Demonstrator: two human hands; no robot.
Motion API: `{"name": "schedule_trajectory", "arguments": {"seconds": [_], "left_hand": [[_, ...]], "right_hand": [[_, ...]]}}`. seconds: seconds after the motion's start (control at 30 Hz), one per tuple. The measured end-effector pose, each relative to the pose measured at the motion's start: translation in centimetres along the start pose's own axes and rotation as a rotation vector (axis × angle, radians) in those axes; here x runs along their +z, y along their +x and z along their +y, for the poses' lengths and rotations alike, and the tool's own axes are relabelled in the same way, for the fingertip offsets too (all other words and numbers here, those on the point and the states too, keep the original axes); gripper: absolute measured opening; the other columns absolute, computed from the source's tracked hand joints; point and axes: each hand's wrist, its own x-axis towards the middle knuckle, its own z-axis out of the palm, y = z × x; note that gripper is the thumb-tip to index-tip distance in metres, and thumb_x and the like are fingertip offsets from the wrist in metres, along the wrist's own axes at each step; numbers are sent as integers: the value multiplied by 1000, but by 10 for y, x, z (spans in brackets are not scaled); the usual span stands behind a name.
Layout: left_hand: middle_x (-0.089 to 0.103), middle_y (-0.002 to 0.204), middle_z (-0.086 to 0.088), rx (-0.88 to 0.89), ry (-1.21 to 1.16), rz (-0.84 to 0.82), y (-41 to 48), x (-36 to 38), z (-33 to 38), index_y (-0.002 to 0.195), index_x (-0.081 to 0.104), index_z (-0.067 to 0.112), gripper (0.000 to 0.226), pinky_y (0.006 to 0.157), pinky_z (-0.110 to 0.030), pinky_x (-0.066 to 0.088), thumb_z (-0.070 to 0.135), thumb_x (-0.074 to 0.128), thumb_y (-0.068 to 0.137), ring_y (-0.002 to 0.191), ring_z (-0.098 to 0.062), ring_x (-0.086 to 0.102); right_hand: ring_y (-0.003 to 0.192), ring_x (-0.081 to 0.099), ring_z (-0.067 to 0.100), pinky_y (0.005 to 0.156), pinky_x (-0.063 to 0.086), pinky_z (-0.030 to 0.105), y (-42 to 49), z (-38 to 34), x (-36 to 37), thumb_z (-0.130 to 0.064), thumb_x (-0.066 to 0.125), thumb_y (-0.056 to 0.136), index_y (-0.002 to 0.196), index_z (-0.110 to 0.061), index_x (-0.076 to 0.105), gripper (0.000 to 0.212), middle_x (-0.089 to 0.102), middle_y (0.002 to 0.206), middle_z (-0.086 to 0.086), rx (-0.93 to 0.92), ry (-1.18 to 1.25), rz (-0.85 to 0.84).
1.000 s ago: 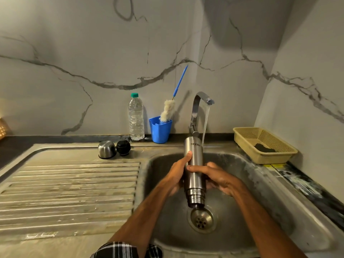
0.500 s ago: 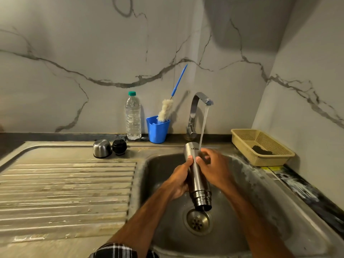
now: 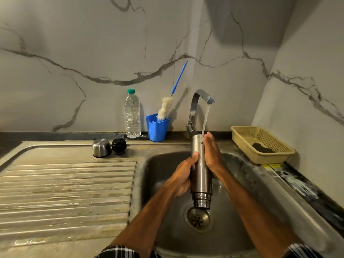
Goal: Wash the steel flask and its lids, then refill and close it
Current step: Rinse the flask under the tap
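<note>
Rinsing the outside is, I judge, the step in hand. The flask [image 3: 200,175] hangs over the sink [image 3: 260,192] below the tap [image 3: 201,95], and the stream [image 3: 205,118] lands at its upturned base. My left hand [image 3: 183,175] is wrapped round the middle of the body, thumb across the front. My right hand [image 3: 212,153] lies flat against the right side, fingers straight and reaching up to where the water hits.

To do this well I would rub the flat palm down the whole length while turning the flask in the left grip, so water reaches every side. I would also grip firmly, since wet steel is likely slippery.

The long axis runs close to upright. The threaded mouth points down, just above the drain [image 3: 199,218], so water sheds rather than fills. The cap [image 3: 101,148] and stopper [image 3: 119,145] sit side by side on the bench [image 3: 65,183], well apart from the flask.
</note>
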Motion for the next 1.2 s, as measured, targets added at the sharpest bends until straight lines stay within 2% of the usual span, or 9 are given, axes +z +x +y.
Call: {"name": "schedule_trajectory", "arguments": {"seconds": [0.13, 0.27, 0.57, 0.73, 0.87, 0.93, 0.97, 1.03, 1.2], "left_hand": [[71, 121, -19, 62, -32, 37, 3, -3, 3, 128, 62, 10, 42, 93, -44, 59, 41, 57, 100, 104, -28, 70], [69, 123, -22, 71, -96, 98, 5, -7, 7, 131, 56, 11, 48, 102, -51, 54, 43, 62, 95, 109, -34, 69], [71, 122, -19, 43, -128, 16, -3, 1, 8, 131, 63, 13, 40, 103, -49, 52, 40, 52, 102, 117, -33, 67], [68, 127, -22, 8, -99, 1, -1, 3, 9, 135, 59, 10, 53, 101, -50, 54, 48, 58, 98, 120, -37, 65], [71, 123, -20, 9, -95, 28, 0, 2, 5, 133, 59, 12, 45, 97, -48, 56, 43, 56, 101, 118, -35, 66], [70, 124, -20, 12, -111, 45, 3, -1, 4, 133, 60, 10, 45, 102, -49, 54, 41, 58, 100, 120, -35, 65], [69, 125, -21, 14, -117, 56, 3, -1, 4, 132, 60, 9, 45, 104, -49, 53, 40, 58, 99, 121, -36, 64], [67, 128, -23, 21, -114, 61, 3, -2, 4, 132, 61, 8, 44, 107, -48, 50, 38, 58, 99, 124, -37, 63], [70, 125, -20, 33, -83, 1, -5, 2, 4, 129, 65, 7, 41, 105, -46, 52, 35, 49, 104, 119, -31, 66]], "right_hand": [[146, 33, 26, 113, 39, 51, -47, 9, 10, -52, 28, 105, 156, -43, -7, 64, 8, 167, -1, -116, -147, -61], [151, -14, 4, 125, 4, 40, -76, 33, 12, -39, 29, 107, 155, -37, -15, 66, -23, 162, -21, -420, -342, -138], [150, -15, 1, 122, -1, 36, -30, 4, 9, -49, 21, 106, 157, -39, -4, 58, -18, 163, -20, -313, -342, -154], [141, 38, 21, 103, 40, 33, 5, -12, 1, -46, 28, 107, 158, -39, 7, 55, 20, 165, -1, -122, -23, -86], [116, 55, 18, 75, 48, 23, -30, -4, -1, -46, 29, 106, 158, -40, -2, 60, 31, 159, 10, -19, -130, -113], [144, 33, 21, 107, 45, 39, -56, 4, 0, -50, 28, 105, 156, -41, -10, 65, 8, 167, 2, -141, -223, -157], [153, 9, 15, 121, 26, 43, -65, 9, 0, -52, 25, 105, 156, -39, -13, 65, -10, 167, -6, -215, -308, -191], [150, -19, 8, 126, 0, 41, -77, 9, 3, -43, 23, 107, 157, -28, -9, 62, -27, 161, -12, -349, -503, -219], [148, -22, 1, 123, -5, 37, -44, -4, 3, -51, 17, 101, 156, -34, -4, 61, -20, 163, -16, -408, -502, -163]]}}
